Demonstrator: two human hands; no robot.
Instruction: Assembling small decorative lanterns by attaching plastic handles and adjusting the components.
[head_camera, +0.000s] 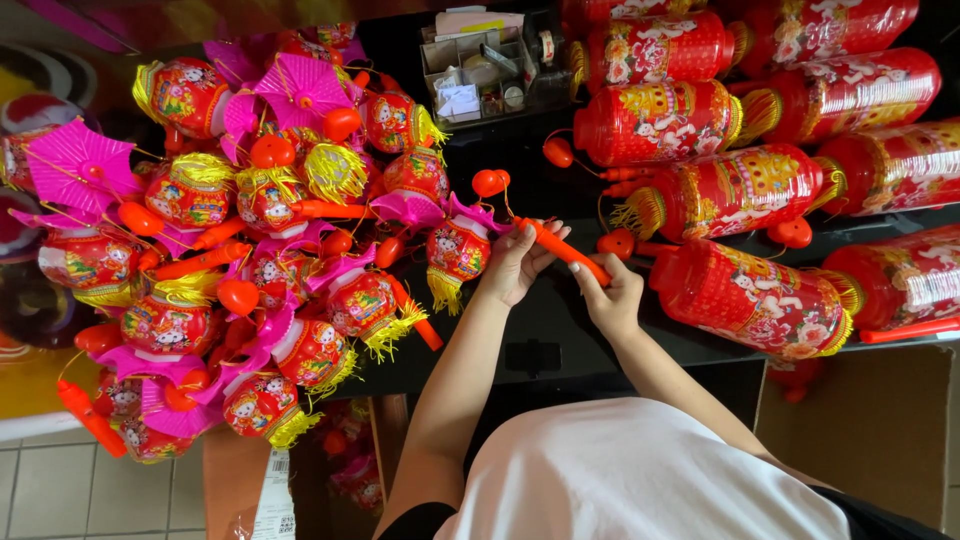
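A: The fingers of the left hand are closed around one end of the orange handle stick, near its tip. The fingers of the right hand are closed on the other end, lower and to the right. So both hands hold the same stick, and it lies slanted between them above the black table.

B: And the lantern it belongs to?

A: The small red lantern with the pink top and yellow fringe hangs just beside the left hand. A round orange bulb piece is above it, on a thin wire. I cannot tell if the wire is already joined to the stick.

B: How would you hold it well?

A: I think it is better to keep the grip near both ends, as now, so the stick does not bend. I would keep the lantern hanging free, because the heap of finished small lanterns is near on the left, and the fringes and wires may tangle. The large red lanterns on the right are also close to the right hand.
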